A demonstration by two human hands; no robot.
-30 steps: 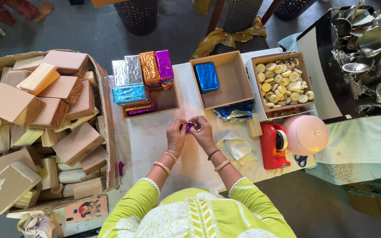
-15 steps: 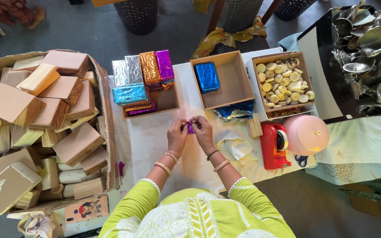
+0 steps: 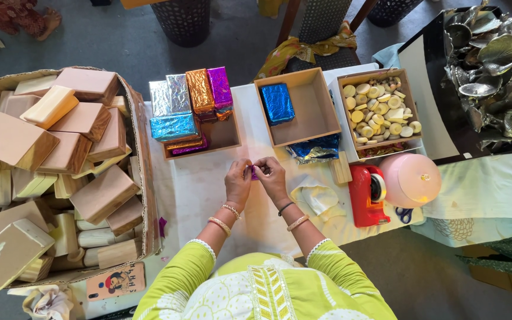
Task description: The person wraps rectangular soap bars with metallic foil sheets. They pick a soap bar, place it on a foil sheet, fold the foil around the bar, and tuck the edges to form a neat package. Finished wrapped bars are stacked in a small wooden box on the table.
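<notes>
— Hands (image 3: 255,176) pinch what?
— Both sets of fingers (image 3: 260,166) are closed on a small purple thing (image 3: 253,173), above the worktop (image 3: 200,184). It's tiny; a loose pinch might drop it.

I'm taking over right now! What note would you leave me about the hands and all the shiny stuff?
Left hand and right hand meet over the white table cover, both pinching a small purple foil piece.
Wrapped so far: a tray of foil-wrapped blocks in silver, blue, copper and purple, and one blue wrapped block in the second tray.
Left: many bare wooden blocks in the cardboard box.
Nearby: tray of small round pieces, red tape dispenser, pink lid.
</notes>
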